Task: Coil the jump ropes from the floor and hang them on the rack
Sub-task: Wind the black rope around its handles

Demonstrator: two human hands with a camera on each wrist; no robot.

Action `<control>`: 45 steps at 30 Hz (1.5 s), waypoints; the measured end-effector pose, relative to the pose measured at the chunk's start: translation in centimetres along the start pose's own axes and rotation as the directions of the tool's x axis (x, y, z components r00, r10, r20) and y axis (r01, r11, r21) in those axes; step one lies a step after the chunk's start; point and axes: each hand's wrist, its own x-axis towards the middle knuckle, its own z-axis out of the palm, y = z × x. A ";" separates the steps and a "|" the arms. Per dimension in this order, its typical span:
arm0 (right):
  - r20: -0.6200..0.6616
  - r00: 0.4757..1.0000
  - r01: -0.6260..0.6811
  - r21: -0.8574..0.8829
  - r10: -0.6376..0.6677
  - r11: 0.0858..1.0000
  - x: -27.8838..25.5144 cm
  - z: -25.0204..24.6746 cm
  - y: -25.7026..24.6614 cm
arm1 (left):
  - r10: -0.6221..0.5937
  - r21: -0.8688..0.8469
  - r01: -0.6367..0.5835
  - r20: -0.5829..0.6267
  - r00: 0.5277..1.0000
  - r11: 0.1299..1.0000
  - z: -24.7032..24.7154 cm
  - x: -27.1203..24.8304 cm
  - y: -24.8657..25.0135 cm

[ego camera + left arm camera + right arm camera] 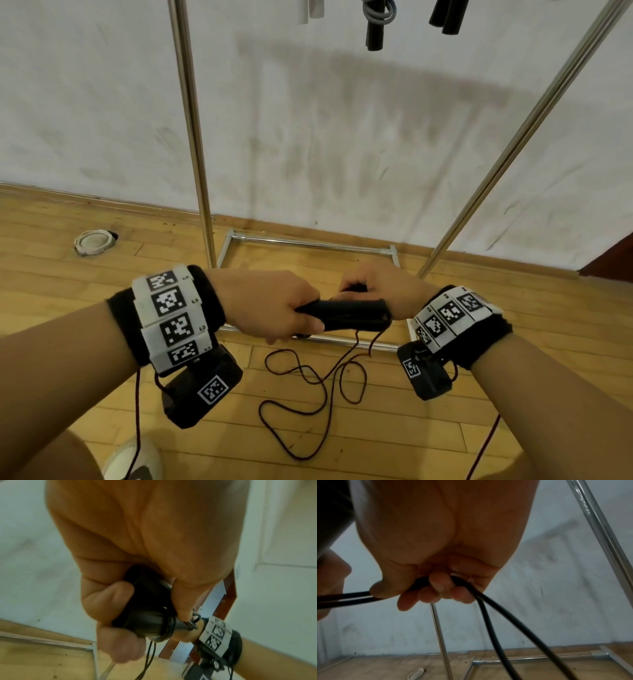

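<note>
My left hand [284, 308] grips the two black handles [346, 315] of a jump rope, held side by side and level; in the left wrist view the fingers wrap the handles' ends [150, 615]. My right hand [380, 291] is just right of the handles and curls round two strands of the thin dark cord [489, 601]. The rest of the cord [318, 387] hangs down and lies in loose loops on the wooden floor below my hands. The metal rack [191, 130] stands in front, with other coiled ropes [376, 20] hanging at its top.
The rack's base frame [308, 243] lies on the floor just beyond my hands, its right upright [507, 150] slanting up. A white coiled rope [94, 241] lies on the floor at the left near the wall. My shoe [132, 459] shows at the bottom.
</note>
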 end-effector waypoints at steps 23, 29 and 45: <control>-0.152 0.963 -0.115 0.519 0.224 0.847 1.4 0.4 -7.0 | -0.145 0.121 0.203 -0.372 0.917 0.972 1.0 2.0 -2.2; -0.205 0.939 -0.070 0.670 0.275 0.739 1.2 1.0 -7.0 | -0.112 0.048 0.155 -0.496 0.861 0.987 -0.3 1.2 -1.9; -0.111 0.981 -0.010 0.783 0.156 0.623 -1.7 0.2 -4.4 | 0.054 -0.181 -0.141 -0.420 0.906 0.973 -1.7 0.1 -0.5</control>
